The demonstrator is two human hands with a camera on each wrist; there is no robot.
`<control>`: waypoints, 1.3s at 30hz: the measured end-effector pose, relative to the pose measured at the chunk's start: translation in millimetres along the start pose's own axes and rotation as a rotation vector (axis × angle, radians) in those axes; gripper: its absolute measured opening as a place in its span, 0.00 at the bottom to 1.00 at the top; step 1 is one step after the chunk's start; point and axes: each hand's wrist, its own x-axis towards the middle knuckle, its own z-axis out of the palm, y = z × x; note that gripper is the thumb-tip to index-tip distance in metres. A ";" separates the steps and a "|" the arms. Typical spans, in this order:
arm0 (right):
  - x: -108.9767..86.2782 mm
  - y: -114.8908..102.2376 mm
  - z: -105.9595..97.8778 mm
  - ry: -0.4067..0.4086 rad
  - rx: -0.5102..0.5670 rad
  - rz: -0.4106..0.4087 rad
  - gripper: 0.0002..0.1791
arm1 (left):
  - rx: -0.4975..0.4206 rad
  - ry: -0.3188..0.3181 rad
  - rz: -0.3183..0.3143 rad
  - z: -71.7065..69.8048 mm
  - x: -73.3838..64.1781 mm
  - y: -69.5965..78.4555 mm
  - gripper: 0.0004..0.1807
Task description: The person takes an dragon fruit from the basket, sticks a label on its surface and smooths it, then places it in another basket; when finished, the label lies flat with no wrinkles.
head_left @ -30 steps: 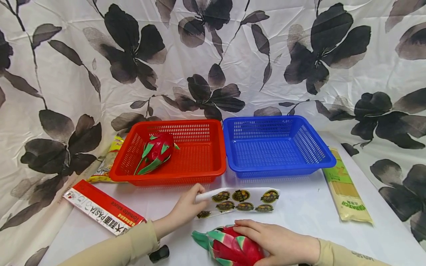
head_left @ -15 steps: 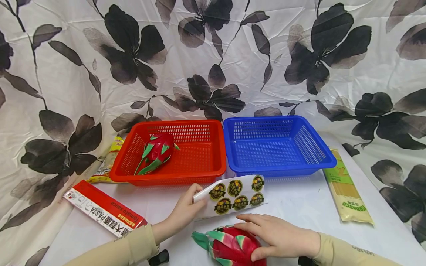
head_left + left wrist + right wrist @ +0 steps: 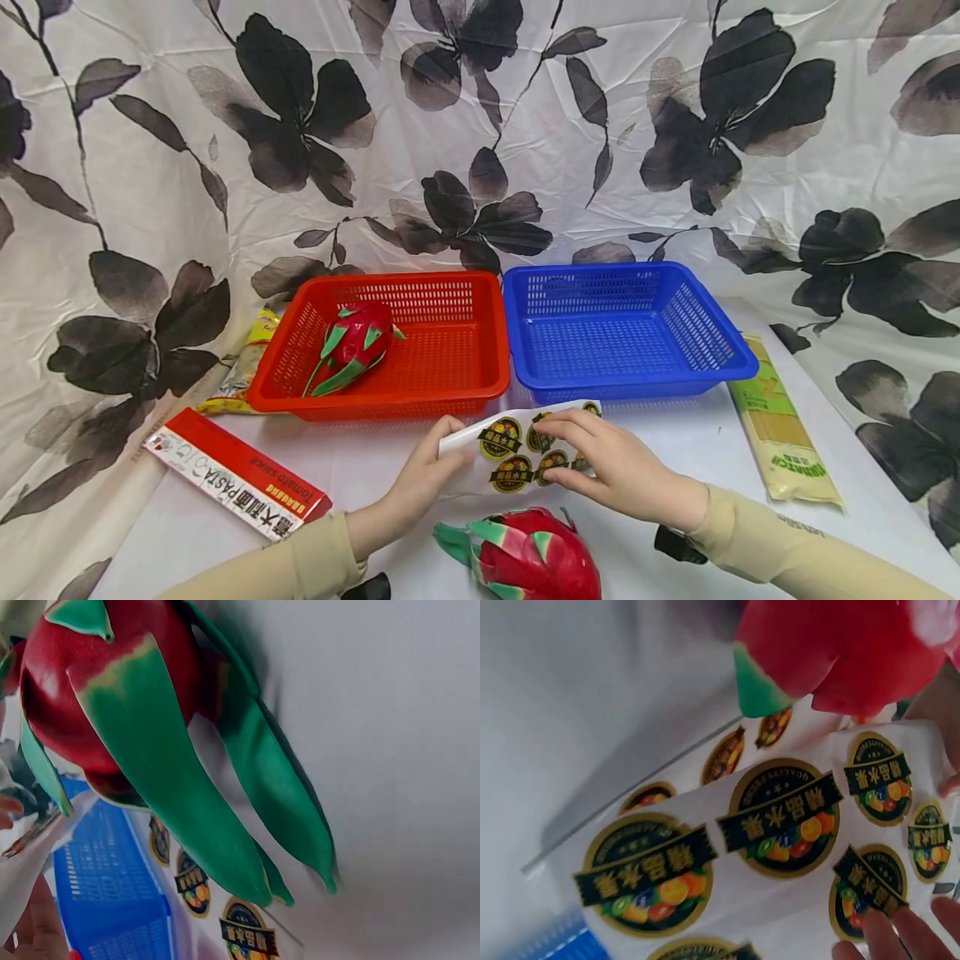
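Note:
My left hand (image 3: pixel 412 487) grips the left edge of a white sticker sheet (image 3: pixel 501 440), folded over at that end and printed with round black-and-gold fruit labels. At the sheet's right part is my right hand (image 3: pixel 626 471), its thumb and fingers apart over the labels. The right wrist view shows its fingertips (image 3: pixel 881 930) by a lower label; contact is hard to judge. A red dragon fruit (image 3: pixel 540 554) with green leaf tips lies on the table below the sheet, touched by neither hand. It looms large in the left wrist view, its long green scales (image 3: pixel 165 772) trailing.
Behind the sheet stand a red basket (image 3: pixel 397 406) holding another dragon fruit (image 3: pixel 358 346), and a blue basket (image 3: pixel 630 389). A tomato-sauce pasta box (image 3: pixel 240 471) and a yellow packet (image 3: pixel 243 367) lie left. A noodle packet (image 3: pixel 783 425) lies right.
My right hand has left the dragon fruit and moved up to the sticker sheet. The sheet was raised and tilted by my left hand, which keeps its grip.

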 end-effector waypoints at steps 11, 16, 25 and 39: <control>13.6 -7.8 7.4 0.150 0.013 -0.056 0.22 | 0.049 -0.110 0.091 5.0 -4.8 4.4 0.10; 15.4 -9.1 9.4 0.164 0.007 -0.085 0.18 | 0.066 -0.127 0.117 6.7 -4.9 3.1 0.10; 16.8 -9.0 10.1 0.163 -0.004 -0.104 0.15 | 0.063 -0.130 0.101 8.0 -5.1 1.5 0.10; 18.2 -8.4 13.5 0.213 -0.006 -0.154 0.08 | 0.029 -0.089 0.071 9.7 -5.3 0.6 0.09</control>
